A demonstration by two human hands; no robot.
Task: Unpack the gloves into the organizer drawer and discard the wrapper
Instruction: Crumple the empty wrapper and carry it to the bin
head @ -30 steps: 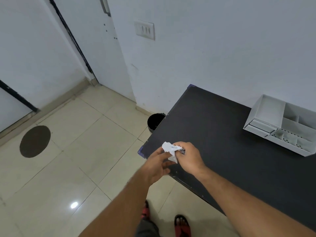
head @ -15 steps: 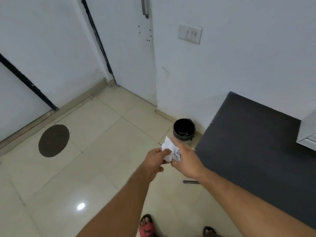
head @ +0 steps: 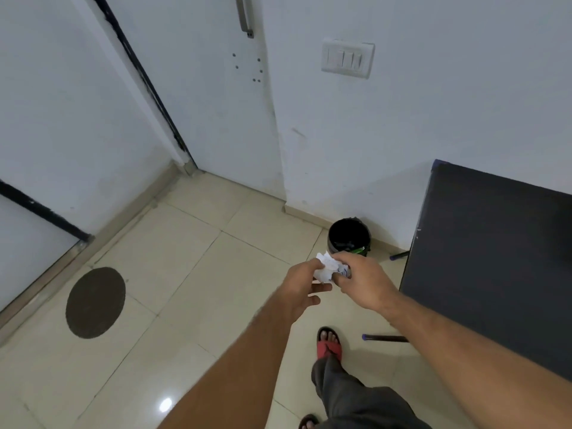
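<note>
A crumpled white wrapper (head: pixel 327 269) is pinched between both hands in mid-air above the tiled floor. My left hand (head: pixel 301 287) holds its left side with thumb and fingertips, the lower fingers loose. My right hand (head: pixel 362 281) grips its right side from above. Just beyond the hands a small round black bin (head: pixel 349 236) stands on the floor against the wall, with dark contents inside. The organizer drawer and the gloves are out of view.
A black table (head: pixel 495 258) fills the right side, its thin legs (head: pixel 385 337) reaching the floor near my red sandal (head: pixel 329 343). A white door (head: pixel 216 103) and a wall switch plate (head: pixel 348 58) are ahead. A dark round mat (head: pixel 95 301) lies at left.
The view has swung left, away from the table and organizer, toward the bin. Both hands have carried the wrapper off the table edge to just short of the bin; one foot has stepped forward.
</note>
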